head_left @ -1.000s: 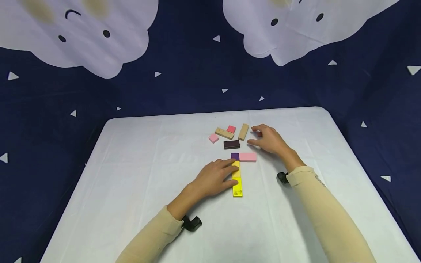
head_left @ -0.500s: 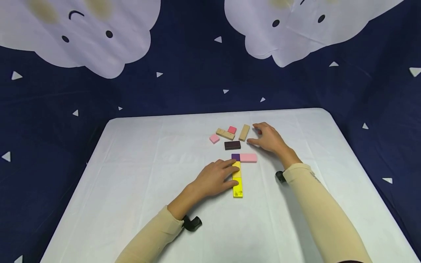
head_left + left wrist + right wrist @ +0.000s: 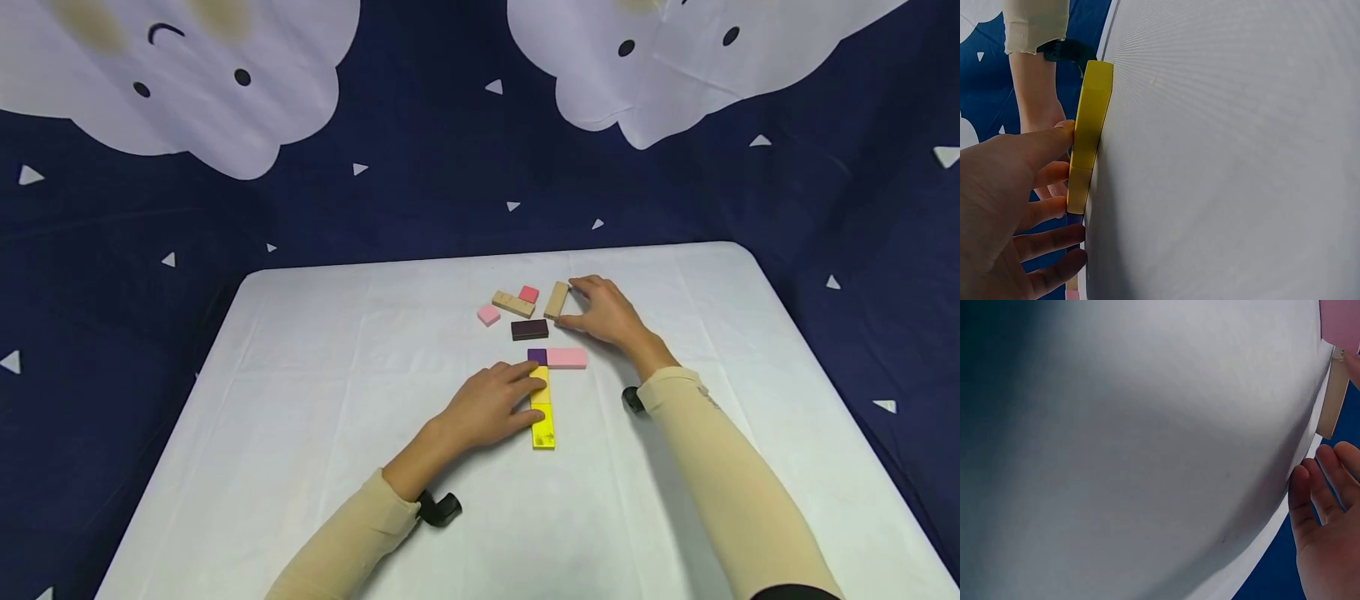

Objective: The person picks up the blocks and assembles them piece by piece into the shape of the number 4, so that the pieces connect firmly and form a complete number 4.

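Observation:
My left hand [image 3: 487, 404] lies over a row of flat blocks, its fingertips on a pale yellow block [image 3: 540, 393] and a bright yellow block [image 3: 543, 435]. A purple block [image 3: 537, 357] continues the row at its far end, with a long pink block [image 3: 567, 358] joined at its right. In the left wrist view the thumb touches the side of the bright yellow block [image 3: 1092, 112]. Farther back, my right hand [image 3: 609, 315] spreads thumb and forefinger at the two ends of a plain wooden block [image 3: 557, 300]. The right wrist view shows this wooden block [image 3: 1333, 403] with a gap to the lower fingers.
Left of the wooden block lie a dark brown block [image 3: 529, 330], another wooden block [image 3: 513, 304], a red square block [image 3: 528, 294] and a small pink block [image 3: 488, 315]. The white table [image 3: 300, 375] ends at a dark blue cloth backdrop [image 3: 427, 208].
My right hand has moved slightly left, bringing thumb and forefinger to the ends of the plain wooden block. The left hand and the row of blocks stay in place.

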A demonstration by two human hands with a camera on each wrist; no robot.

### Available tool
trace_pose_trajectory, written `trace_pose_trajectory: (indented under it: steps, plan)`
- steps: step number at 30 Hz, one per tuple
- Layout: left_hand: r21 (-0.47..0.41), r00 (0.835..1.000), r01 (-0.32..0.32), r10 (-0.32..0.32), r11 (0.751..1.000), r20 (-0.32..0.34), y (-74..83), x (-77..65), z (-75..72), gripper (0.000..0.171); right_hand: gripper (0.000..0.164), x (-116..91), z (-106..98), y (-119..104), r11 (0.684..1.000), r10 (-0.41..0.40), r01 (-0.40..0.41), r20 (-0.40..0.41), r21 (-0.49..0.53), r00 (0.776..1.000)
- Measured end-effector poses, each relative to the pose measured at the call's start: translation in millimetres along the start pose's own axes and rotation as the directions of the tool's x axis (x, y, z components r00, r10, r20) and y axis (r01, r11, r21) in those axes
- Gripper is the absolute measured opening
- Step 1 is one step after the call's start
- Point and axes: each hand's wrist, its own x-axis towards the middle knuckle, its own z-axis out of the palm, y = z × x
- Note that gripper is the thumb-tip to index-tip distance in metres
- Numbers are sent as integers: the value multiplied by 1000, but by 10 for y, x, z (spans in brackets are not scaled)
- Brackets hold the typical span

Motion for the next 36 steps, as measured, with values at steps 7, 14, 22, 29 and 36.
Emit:
trace_pose_trajectory:
  steps: [7, 14, 22, 29, 36]
  plan:
    - [3, 1000, 4, -4, 1000, 3, -3, -2, 5, 52, 91, 8, 18, -48, 1000, -7, 6, -4, -22, 1000]
    - [1, 1000, -3, 3, 1000, 1, -5, -7, 5, 53, 89, 27, 28, -61, 999, -5, 5, 10, -42, 1000]
    - [-7, 1000, 1, -1, 1000, -2, -15, -13, -5, 54, 83, 67, 42, -37, 998, -38, 38, -1, -46, 999]
    - [-10, 1000, 2, -2, 1000, 2, -18, -10, -5, 54, 84, 76, 36, -23, 999, -28, 28, 5, -17, 1000]
    - [-12, 1000, 5, -5, 1000, 2, -18, -18, 2, 54, 83, 69, 37, -13, 1000, -22, 22, 4, 9, 1000]
